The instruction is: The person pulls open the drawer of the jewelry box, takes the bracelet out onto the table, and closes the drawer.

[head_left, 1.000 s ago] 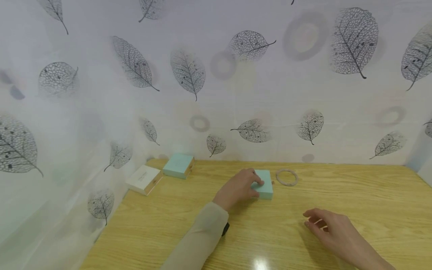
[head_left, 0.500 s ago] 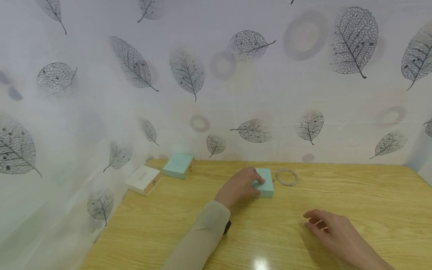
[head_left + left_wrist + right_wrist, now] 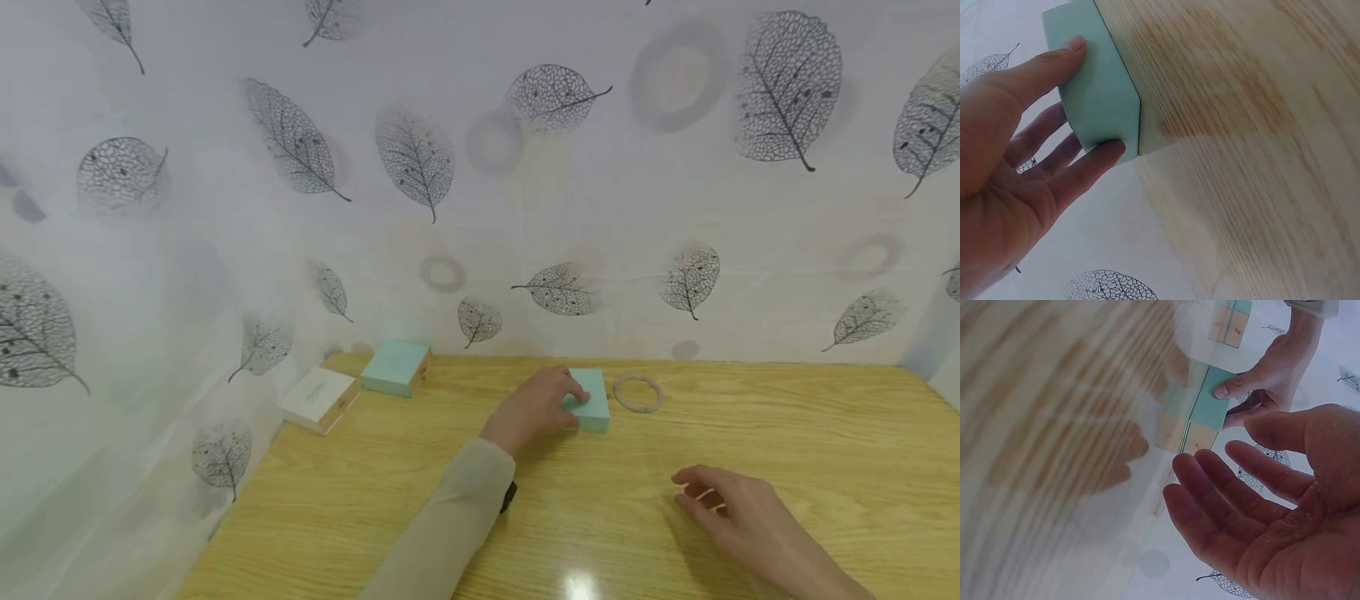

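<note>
My left hand (image 3: 534, 408) grips a mint-green box (image 3: 597, 402) lying flat near the back of the table. In the left wrist view the thumb presses one side of the box (image 3: 1100, 81), with the fingers at its other sides. A small tan tab at the box's right side comes close to a pale bangle (image 3: 637, 407) lying beside it. My right hand (image 3: 742, 510) hovers over the table in front of the bangle, fingers loosely bent and holding nothing. In the right wrist view this hand (image 3: 1266, 512) shows its palm, and the box's tan end (image 3: 1200, 437) appears beyond its fingertips.
A second mint-green box (image 3: 396, 367) and a white box (image 3: 321, 398) with a tan side lie at the table's back left corner. Behind the wood-grain table (image 3: 360, 500) hangs a white sheet (image 3: 480, 225) printed with dark leaves.
My left hand has slid the mint-green box a little toward the back of the table and slightly right, closer to the bangle. The right hand stays almost still.
</note>
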`<state>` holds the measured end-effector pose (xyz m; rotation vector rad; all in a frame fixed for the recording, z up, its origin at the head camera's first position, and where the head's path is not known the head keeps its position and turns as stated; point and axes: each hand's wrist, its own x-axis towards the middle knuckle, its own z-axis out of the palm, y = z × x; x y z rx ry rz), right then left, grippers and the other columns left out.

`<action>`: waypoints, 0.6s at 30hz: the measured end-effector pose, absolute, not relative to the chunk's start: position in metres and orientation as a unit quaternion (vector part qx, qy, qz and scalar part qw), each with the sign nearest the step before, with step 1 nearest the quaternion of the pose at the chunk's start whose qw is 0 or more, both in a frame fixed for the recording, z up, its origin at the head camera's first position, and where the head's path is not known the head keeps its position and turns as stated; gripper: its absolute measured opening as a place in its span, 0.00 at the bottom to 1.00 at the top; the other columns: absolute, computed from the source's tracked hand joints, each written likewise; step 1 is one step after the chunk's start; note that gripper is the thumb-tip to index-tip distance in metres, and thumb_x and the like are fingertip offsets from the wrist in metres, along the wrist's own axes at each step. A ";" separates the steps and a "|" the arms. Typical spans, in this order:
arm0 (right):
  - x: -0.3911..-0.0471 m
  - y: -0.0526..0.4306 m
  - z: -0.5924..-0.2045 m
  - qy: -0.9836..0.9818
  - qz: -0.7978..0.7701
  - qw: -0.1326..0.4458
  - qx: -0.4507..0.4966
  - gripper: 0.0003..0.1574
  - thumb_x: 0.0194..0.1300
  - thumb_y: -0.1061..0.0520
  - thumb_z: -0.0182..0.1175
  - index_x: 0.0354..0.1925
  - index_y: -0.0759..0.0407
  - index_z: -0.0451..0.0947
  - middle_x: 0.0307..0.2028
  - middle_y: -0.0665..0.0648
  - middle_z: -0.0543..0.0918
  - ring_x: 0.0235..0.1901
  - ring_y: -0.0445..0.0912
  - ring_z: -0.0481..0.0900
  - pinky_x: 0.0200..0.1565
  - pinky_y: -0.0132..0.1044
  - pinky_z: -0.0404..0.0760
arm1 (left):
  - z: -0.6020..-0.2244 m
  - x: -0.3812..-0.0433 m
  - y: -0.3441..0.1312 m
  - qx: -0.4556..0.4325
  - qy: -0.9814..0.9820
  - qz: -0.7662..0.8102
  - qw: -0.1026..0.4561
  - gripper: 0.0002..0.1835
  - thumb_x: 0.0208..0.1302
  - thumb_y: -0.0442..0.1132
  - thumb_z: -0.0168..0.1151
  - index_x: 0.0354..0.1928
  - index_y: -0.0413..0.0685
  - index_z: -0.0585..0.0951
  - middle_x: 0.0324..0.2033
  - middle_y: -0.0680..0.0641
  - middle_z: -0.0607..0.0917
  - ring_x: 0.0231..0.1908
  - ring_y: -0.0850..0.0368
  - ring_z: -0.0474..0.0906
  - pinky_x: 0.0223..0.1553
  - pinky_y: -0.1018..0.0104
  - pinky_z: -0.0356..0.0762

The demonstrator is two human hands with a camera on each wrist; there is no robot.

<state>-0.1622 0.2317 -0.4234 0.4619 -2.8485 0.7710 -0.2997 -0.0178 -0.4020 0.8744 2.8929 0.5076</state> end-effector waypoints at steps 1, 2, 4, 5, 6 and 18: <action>-0.162 0.232 -0.423 -0.951 0.257 0.073 0.152 0.07 0.60 0.59 0.63 0.38 0.49 0.81 0.30 0.42 0.83 0.29 0.28 0.75 0.29 0.29 0.78 | -0.402 -0.300 -0.018 0.285 0.943 0.167 0.038 0.21 0.55 0.43 0.70 0.52 0.59 0.82 0.50 0.57 0.79 0.49 0.65 0.73 0.56 0.72 0.71; -0.162 0.232 -0.423 -0.952 0.257 0.067 0.150 0.07 0.60 0.59 0.63 0.39 0.49 0.81 0.31 0.42 0.83 0.29 0.28 0.75 0.29 0.29 0.78 | -0.402 -0.300 -0.018 0.285 0.943 0.168 0.039 0.21 0.55 0.43 0.70 0.52 0.59 0.82 0.50 0.57 0.79 0.49 0.65 0.73 0.56 0.72 0.71; -0.162 0.233 -0.423 -0.953 0.258 0.057 0.147 0.07 0.60 0.58 0.63 0.39 0.49 0.81 0.31 0.43 0.83 0.29 0.29 0.76 0.29 0.29 0.78 | -0.402 -0.302 -0.018 0.286 0.942 0.169 0.042 0.20 0.55 0.43 0.69 0.53 0.59 0.82 0.50 0.57 0.78 0.49 0.65 0.73 0.56 0.73 0.71; -0.162 0.233 -0.423 -0.953 0.258 0.053 0.147 0.07 0.60 0.58 0.63 0.39 0.50 0.81 0.31 0.43 0.84 0.29 0.29 0.76 0.29 0.29 0.78 | -0.402 -0.303 -0.017 0.287 0.942 0.171 0.042 0.21 0.55 0.43 0.70 0.52 0.58 0.82 0.50 0.57 0.79 0.49 0.65 0.74 0.56 0.73 0.72; -0.162 0.233 -0.423 -0.954 0.258 0.051 0.147 0.07 0.61 0.58 0.63 0.39 0.50 0.81 0.31 0.43 0.84 0.29 0.29 0.76 0.29 0.29 0.78 | -0.402 -0.303 -0.017 0.287 0.942 0.171 0.042 0.21 0.55 0.43 0.70 0.53 0.58 0.82 0.50 0.57 0.79 0.49 0.65 0.74 0.55 0.73 0.72; -0.161 0.233 -0.425 -0.952 0.260 0.065 0.145 0.08 0.59 0.59 0.64 0.39 0.50 0.81 0.32 0.44 0.84 0.28 0.29 0.76 0.29 0.28 0.78 | -0.405 -0.312 -0.014 0.287 0.942 0.167 0.040 0.22 0.53 0.45 0.71 0.52 0.59 0.82 0.49 0.57 0.79 0.47 0.65 0.72 0.55 0.73 0.71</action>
